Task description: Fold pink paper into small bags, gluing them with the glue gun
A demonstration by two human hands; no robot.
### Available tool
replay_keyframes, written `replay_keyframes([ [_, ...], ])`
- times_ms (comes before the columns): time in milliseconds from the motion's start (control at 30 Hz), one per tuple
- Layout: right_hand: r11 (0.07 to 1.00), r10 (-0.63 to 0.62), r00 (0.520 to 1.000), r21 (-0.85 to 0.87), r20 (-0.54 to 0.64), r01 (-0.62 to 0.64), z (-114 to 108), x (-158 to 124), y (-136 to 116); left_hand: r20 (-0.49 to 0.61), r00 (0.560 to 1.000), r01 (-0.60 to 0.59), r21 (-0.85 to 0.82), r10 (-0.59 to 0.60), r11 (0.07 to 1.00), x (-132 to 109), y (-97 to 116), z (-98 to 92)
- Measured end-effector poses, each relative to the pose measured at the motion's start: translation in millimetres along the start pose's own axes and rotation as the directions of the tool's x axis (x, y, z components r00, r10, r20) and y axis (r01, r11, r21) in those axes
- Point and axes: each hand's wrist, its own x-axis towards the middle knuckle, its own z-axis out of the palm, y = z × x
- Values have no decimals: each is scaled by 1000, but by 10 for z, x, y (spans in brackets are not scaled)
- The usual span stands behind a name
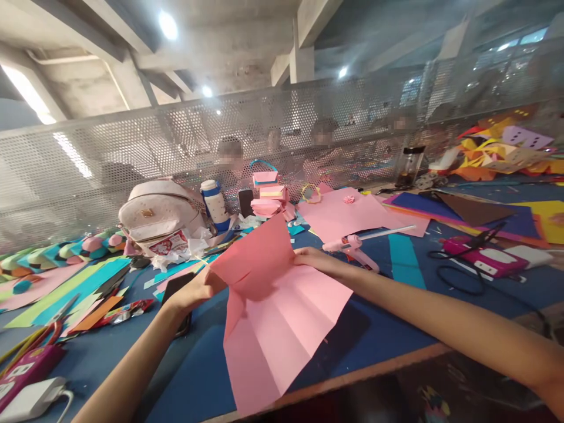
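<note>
A large sheet of pink paper (282, 317) with several fold creases is held up over the blue table (189, 376). My left hand (205, 288) is closed on its left edge, the fingers partly behind the paper. At its upper right edge, my right hand (306, 257) grips it, with the fingertips mostly hidden. The sheet's far part bends upward, while its creased near part slopes down past the table's front edge. Just beyond my right hand lies a pink glue gun (352, 248). A dark phone-like object (176, 288) rests partly behind my left wrist.
Farther back stand a white backpack (161, 211), a bottle (215, 205) and folded pink paper boxes (268, 200). Scissors (59, 317) and paper strips lie left. Coloured sheets (467, 211) and a magenta power strip (478, 258) with cables lie right. A perforated metal screen (176, 141) borders the back.
</note>
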Motion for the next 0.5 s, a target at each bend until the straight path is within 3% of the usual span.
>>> replay_keyframes([
  [33,1000,-2,1000,-2,-6,2,22,-8,37,9,1000,14,50,-14,999,-11,-25,-16],
  [100,1000,-25,999,-20,-23,24,58,-27,95,-108,993,68,145,-53,987,-7,-91,-45],
  [200,992,-98,992,-83,-79,92,87,-48,145,-275,958,115,121,-78,986,18,-204,-21],
  [333,962,-216,965,-203,-150,183,91,-56,156,-296,951,96,5,-90,995,24,-290,65],
  [500,912,-303,938,-338,-167,235,108,-66,147,-365,928,80,-8,-77,997,30,-351,70],
])
